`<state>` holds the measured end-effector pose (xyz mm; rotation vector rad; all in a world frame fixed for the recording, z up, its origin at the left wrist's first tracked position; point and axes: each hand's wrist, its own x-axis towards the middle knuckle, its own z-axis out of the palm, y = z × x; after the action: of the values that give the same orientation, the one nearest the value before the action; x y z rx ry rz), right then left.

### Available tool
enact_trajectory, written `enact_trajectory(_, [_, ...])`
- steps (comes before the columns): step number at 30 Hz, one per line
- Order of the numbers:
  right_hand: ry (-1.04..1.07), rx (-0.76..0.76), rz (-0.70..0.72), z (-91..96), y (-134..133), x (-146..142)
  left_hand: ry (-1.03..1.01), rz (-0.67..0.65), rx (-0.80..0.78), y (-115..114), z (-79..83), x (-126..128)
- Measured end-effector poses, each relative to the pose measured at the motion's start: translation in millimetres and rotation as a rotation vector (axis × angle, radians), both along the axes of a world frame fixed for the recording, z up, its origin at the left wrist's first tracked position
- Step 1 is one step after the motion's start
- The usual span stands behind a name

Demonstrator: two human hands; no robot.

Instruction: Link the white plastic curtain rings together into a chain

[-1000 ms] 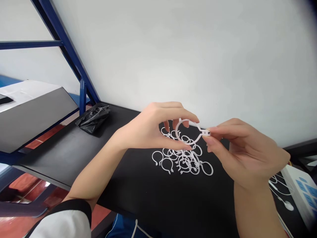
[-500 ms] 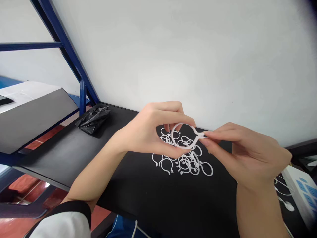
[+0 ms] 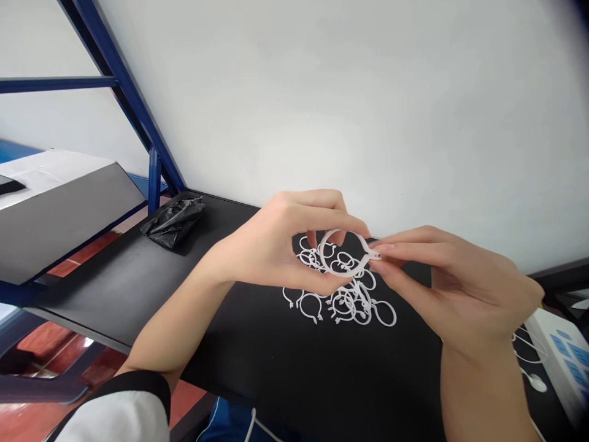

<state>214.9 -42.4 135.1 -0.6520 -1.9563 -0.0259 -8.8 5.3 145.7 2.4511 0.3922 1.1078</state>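
A white plastic ring clip [image 3: 373,253] is held up between both hands, over the table. My left hand [image 3: 294,236] grips the ring's round band, with the index finger along the top and the thumb under it. My right hand [image 3: 455,276] pinches the small clasp at the ring's right side between thumb and fingers. The clasp's two ends look pressed together there, partly hidden by the fingertips. Behind and below lies a loose pile of similar white ring clips [image 3: 353,301], several of them with open ends.
The black table [image 3: 276,368] meets a pale wall [image 3: 322,110]. A crumpled black plastic bag [image 3: 173,222] lies at the far left. Blue metal framing [image 3: 133,104] rises on that side, by a grey panel [image 3: 69,215]. At right are a white box [image 3: 559,350] and white cables.
My right fingers have moved slightly inward over the clasp. Its two ends look closer together. My left hand keeps its hold, shifted a little to the right.
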Motion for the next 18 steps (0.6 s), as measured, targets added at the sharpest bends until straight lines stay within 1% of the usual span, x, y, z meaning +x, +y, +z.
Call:
enact_trajectory(10, [0.024,0.071,-0.05,-1.6,-1.7,-0.4,-0.037,-0.026,-0.034,-0.8,-3.8,3.1])
enact_trajectory(18, [0.029,0.088,-0.074,0.2,-1.9,-2.2,0.031,-0.067,-0.116,0.1,-3.6,4.0])
